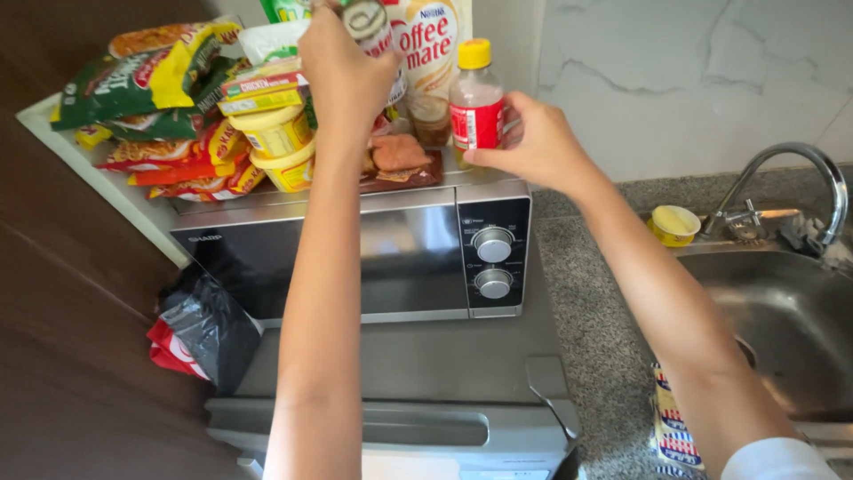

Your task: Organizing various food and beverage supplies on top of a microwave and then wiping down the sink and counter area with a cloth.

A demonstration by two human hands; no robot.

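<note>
Presently, one sorting step among goods stacked on top of a silver microwave oven with two round dials (pixel 391 258).

Left hand (pixel 342 67) — raised, fingers curled shut around a small round tin can with a grey metal lid (pixel 366 22), held up above the stack. Nearest beneath it: two squat yellow plastic tubs (pixel 280 147), one on the other, just below the wrist, and a flat brown packet with a tan block on it (pixel 400 160) beside the forearm.

Right hand (pixel 533 142) — closed narrowly, thumb and fingers pinching the side of a small clear plastic bottle with a yellow cap and red label (pixel 475 102). The bottle stands upright on the oven's top, just left of this hand's fingertips and close to the right of the left hand.

Between and behind the two hands: a tall cream-coloured jar (pixel 435 62), touching or nearly touching the bottle. Well left of the left hand: a heap of green, red and yellow foil snack packets (pixel 160 98).

Judged step: both items are gripped, one lifted, one not yet lifted. A further move would call for a firm grip on the bottle and care not to knock the jar.

Right of the right forearm: a steel sink (pixel 782 320) with a curved tap (pixel 800 178).
</note>
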